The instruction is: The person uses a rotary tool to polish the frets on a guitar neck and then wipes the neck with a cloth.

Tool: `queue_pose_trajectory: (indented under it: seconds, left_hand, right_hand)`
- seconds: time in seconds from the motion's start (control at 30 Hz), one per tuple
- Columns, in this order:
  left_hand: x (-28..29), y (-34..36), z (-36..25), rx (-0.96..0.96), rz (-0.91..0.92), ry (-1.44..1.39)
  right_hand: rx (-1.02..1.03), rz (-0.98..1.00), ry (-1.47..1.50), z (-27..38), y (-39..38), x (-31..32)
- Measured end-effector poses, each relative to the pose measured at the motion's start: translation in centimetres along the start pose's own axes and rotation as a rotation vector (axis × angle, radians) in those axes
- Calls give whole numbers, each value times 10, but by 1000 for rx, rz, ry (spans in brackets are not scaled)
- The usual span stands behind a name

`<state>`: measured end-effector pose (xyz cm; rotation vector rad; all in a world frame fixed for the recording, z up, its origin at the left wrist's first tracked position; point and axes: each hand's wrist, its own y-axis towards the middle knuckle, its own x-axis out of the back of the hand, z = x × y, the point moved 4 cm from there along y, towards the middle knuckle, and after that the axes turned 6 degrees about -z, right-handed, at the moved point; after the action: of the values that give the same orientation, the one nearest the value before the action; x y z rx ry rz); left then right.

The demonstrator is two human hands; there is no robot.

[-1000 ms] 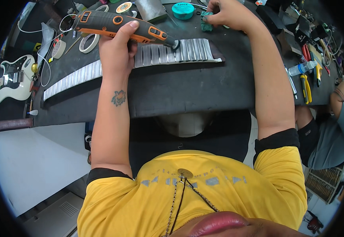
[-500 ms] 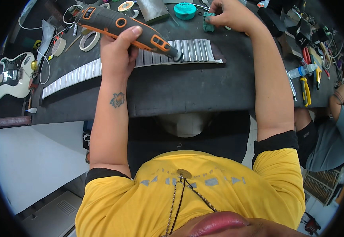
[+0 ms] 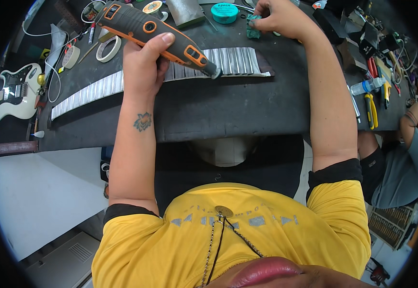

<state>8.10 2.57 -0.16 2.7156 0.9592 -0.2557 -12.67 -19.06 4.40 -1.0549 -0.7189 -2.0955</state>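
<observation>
My left hand [image 3: 145, 62] is wrapped round a dark grey and orange rotary tool [image 3: 137, 26], held slantwise with its nose toward the right. At the nose a small round tip [image 3: 216, 73] is over or against the near edge of a curved, ribbed silver metal strip [image 3: 240, 61]; whether they touch I cannot tell. The strip lies across the dark worktop, and my left hand and the tool hide its middle. Farther back on the right, my right hand [image 3: 278, 20] pinches a crumbly green block [image 3: 253, 30], low over the worktop.
Behind the strip are a turquoise round tin [image 3: 224, 13], a metal block [image 3: 185, 12] and a tape roll [image 3: 108, 49]. A white guitar-shaped object [image 3: 19, 93] lies far left. Yellow-handled pliers [image 3: 371, 110] and a clear bottle [image 3: 366, 86] lie right, near another person's arm [image 3: 413, 117].
The rotary tool has shifted slightly, its tip a little nearer to me and its back end a little to the right. My right hand and the green block look unmoved.
</observation>
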Motion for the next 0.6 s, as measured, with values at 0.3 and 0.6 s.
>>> queue_pose_trajectory:
  seconds: [0.3,0.6]
  left_hand:
    - [-2,2,0,0,-16,-47]
    - [-3,18,5,-51,-195,-8]
  right_hand:
    - [-52,3,-52,-9,4,-6]
    - [-18,-56,-93,-7,5,-3]
